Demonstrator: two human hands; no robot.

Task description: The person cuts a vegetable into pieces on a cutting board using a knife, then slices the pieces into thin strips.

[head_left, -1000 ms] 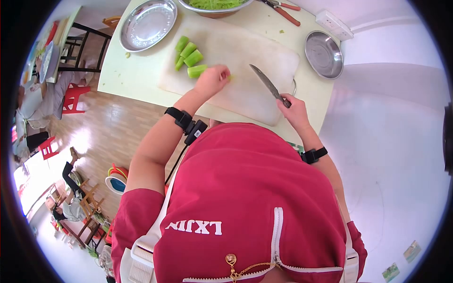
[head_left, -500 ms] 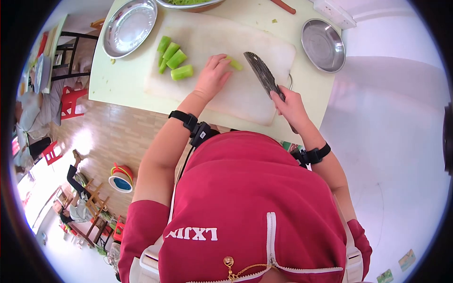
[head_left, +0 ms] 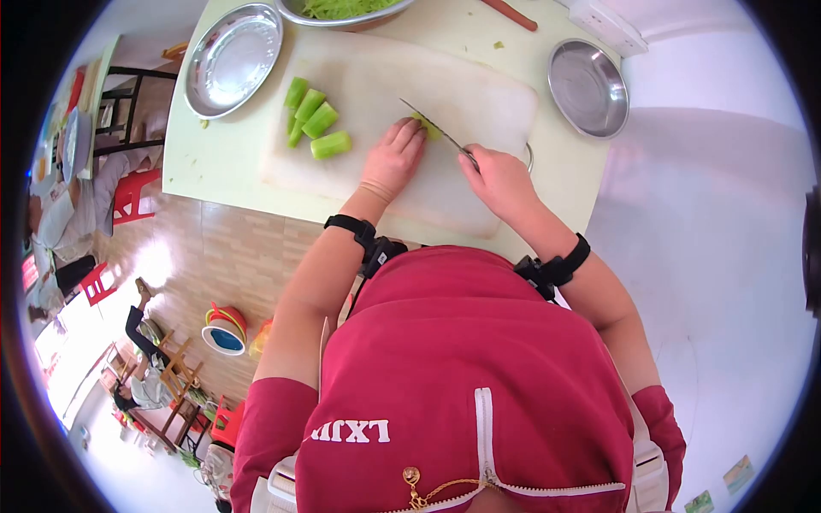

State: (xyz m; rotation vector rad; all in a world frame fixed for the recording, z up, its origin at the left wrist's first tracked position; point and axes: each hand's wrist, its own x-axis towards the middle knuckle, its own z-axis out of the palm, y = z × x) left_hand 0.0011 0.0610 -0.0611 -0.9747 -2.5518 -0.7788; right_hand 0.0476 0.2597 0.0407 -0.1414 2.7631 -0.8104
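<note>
With its fingers curled together, my left hand (head_left: 396,160) presses a pale green vegetable piece (head_left: 431,131) against the white cutting board (head_left: 376,64). The piece is partly hidden by my fingertips and the blade. My right hand (head_left: 502,181) grips the handle of a kitchen knife (head_left: 440,130). Its dark blade is seen nearly edge-on, close beside my left fingertips and over the piece. Left of my hands, several chunks of peeled green stem vegetable (head_left: 320,120) lie grouped on the board.
A shallow metal dish (head_left: 233,60) stands at the table's back left, beside a bowl (head_left: 342,15) of green shreds. At the right is a metal bowl (head_left: 587,89), near a power strip (head_left: 609,27). A reddish-brown handle (head_left: 510,14) lies at the back. Buckets (head_left: 224,329) stand on the floor.
The knife has swung left and turned from broadside to edge-on, coming over the green piece. My left hand has moved slightly right and down, its fingers now curled on the piece.
</note>
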